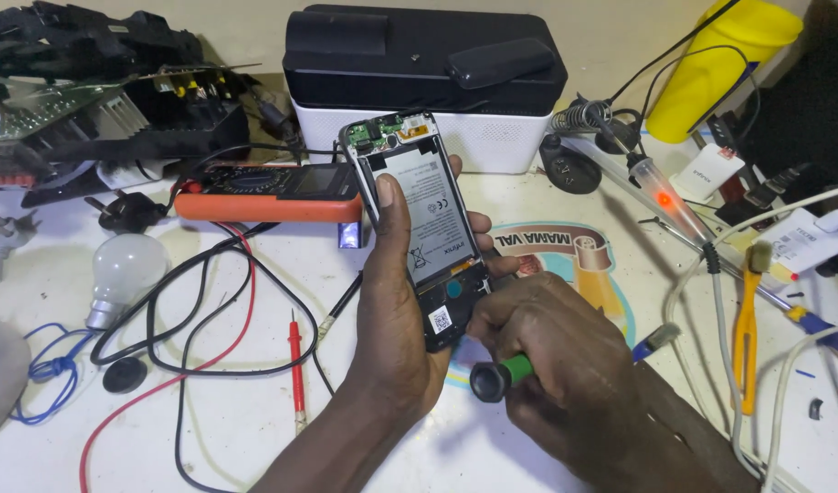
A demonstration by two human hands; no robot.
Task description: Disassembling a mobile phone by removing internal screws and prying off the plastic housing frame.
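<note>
Clasping opened phone (419,205), left hand (391,310) (battery inside); right hand (565,365) grips screwdriver (499,376).

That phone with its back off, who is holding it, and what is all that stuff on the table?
The picture comes from a camera worn on a person's head, looking down at their own two hands. The left hand holds the opened phone, so you see its white battery and small parts inside. The right hand grips a screwdriver with a green and black handle against the phone's lower end. On the white table lie an orange meter with red and black wires, a light bulb, yellow pliers and a black and white box at the back.
</note>
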